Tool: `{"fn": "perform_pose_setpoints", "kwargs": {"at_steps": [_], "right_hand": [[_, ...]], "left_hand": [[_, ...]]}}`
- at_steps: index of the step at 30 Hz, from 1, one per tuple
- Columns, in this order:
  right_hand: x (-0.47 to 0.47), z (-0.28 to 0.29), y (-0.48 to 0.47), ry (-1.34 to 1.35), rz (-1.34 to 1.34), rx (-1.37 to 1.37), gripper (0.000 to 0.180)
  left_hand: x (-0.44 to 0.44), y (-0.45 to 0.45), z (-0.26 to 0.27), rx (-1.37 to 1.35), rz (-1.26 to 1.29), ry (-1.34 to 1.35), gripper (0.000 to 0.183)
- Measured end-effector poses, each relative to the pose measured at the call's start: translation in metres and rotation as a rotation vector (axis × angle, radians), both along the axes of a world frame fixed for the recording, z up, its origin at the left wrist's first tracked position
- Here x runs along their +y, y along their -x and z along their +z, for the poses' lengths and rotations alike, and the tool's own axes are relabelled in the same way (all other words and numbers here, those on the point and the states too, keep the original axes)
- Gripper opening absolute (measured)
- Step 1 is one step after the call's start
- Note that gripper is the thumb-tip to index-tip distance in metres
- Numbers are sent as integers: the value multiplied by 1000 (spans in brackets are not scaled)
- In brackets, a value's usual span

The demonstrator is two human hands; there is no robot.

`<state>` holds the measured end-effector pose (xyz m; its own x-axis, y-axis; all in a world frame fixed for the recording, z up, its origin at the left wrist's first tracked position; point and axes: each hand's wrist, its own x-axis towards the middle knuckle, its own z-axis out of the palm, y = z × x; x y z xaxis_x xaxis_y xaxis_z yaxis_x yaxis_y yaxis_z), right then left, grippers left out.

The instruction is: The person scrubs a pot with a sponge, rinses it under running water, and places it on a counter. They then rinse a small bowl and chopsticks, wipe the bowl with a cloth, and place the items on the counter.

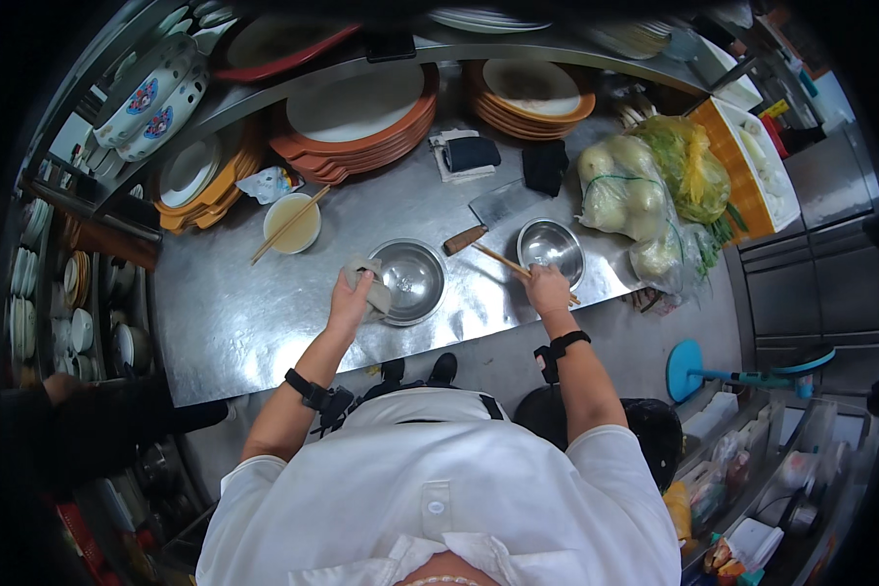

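My left hand (351, 297) grips a greyish cloth (376, 291) at the left rim of a shiny metal bowl (414, 282). That bowl stands on the stainless steel table (227, 315) with nothing visible inside. A pair of wooden chopsticks (499, 258) is held in my right hand (547, 288), slanting up and left. A smaller metal bowl (551, 245) lies just beyond those fingers, its near edge partly hidden by the hand. Between the bowls and farther back rests a cleaver (509, 205), its wooden handle pointing towards me.
Another pair of chopsticks lies across a bowl of pale yellow liquid (293, 223). Stacked brown-rimmed plates (355, 121) line the back beneath a metal shelf (483, 51). Bagged pale vegetables (619, 187) and a foam box (751, 168) stand right. Another person's dark sleeve (117, 417) shows at left.
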<state>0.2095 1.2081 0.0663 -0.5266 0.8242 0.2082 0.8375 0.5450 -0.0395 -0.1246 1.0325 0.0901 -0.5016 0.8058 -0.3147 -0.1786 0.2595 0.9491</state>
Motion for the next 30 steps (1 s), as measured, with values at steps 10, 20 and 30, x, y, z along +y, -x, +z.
{"fn": "perform_pose_setpoints", "kwargs": {"at_steps": [10, 20, 30], "right_hand": [[-59, 11, 118, 625, -190, 639, 29], [-65, -40, 143, 632, -219, 439, 25], [-66, -37, 143, 722, -130, 684, 21]], "left_hand": [[21, -44, -21, 1006, -410, 349, 79], [44, -35, -54, 1001, -897, 134, 25], [53, -12, -6, 1315, -744, -297, 34]]}}
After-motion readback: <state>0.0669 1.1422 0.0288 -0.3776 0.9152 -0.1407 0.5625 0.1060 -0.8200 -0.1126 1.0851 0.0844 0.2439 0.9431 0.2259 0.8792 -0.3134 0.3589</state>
